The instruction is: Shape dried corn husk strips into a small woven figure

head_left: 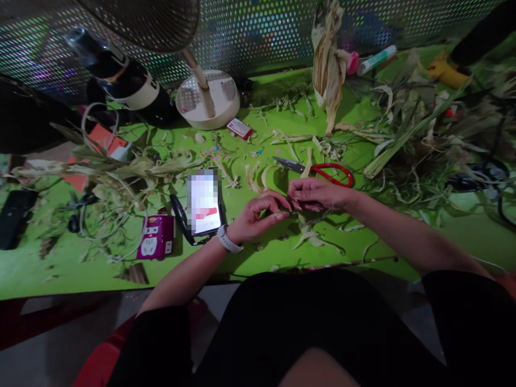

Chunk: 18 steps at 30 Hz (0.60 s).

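My two hands meet at the fingertips low over the green table [250, 269]. My right hand [316, 193] is closed in a pinch on a strip of corn husk [308, 161], part of which sticks up behind the fingers. My left hand [264, 215], with a pale watch band on its wrist, has its thumb and fingertips drawn together against the right fingertips; whatever lies between them is too small to make out. Just beneath the hands lies a loose, pale piece of husk [308, 236]. Red-handled scissors [332, 174] rest behind my right hand, blades pointing left.
Left of my hands are a lit phone [205, 209] and a purple power socket [156, 237]. Husk heaps lie left [137, 166] and right [419, 118]. Behind stand a fan [207, 102], a dark bottle [133, 88], an upright husk bundle [327, 64] and a perforated metal panel [258, 32].
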### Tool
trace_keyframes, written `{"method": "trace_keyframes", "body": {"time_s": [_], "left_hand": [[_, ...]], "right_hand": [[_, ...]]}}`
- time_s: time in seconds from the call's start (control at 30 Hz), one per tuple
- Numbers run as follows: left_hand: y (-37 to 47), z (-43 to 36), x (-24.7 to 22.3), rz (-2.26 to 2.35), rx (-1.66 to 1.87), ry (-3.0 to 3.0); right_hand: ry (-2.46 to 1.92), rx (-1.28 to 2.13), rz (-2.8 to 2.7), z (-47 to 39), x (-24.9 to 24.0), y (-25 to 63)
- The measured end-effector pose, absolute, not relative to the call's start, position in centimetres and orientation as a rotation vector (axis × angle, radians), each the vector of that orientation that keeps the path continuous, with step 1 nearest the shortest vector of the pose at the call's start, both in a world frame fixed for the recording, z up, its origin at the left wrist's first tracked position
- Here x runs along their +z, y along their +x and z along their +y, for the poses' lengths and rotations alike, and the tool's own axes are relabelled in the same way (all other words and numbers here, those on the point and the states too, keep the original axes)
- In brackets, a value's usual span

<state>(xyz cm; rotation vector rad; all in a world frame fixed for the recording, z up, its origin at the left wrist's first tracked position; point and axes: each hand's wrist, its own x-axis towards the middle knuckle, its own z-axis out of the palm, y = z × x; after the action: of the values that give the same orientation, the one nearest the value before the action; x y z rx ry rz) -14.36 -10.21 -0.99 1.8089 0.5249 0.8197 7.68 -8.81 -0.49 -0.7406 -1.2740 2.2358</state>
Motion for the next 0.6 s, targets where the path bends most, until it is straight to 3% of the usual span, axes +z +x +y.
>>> {"method": "trace_keyframes", "body": {"time_s": [0.23, 0.6], "left_hand": [[-13.7, -10.8, -1.4, 0.587, 0.652, 1.216], [-14.2, -10.2, -1.1, 0.68, 0.576, 1.276]], "right_hand": [[-0.794, 2.173, -1.404, -9.1, -0.3, 7.6], [-0.965, 1.888, -1.78, -9.0, 0.5, 7.5]]}}
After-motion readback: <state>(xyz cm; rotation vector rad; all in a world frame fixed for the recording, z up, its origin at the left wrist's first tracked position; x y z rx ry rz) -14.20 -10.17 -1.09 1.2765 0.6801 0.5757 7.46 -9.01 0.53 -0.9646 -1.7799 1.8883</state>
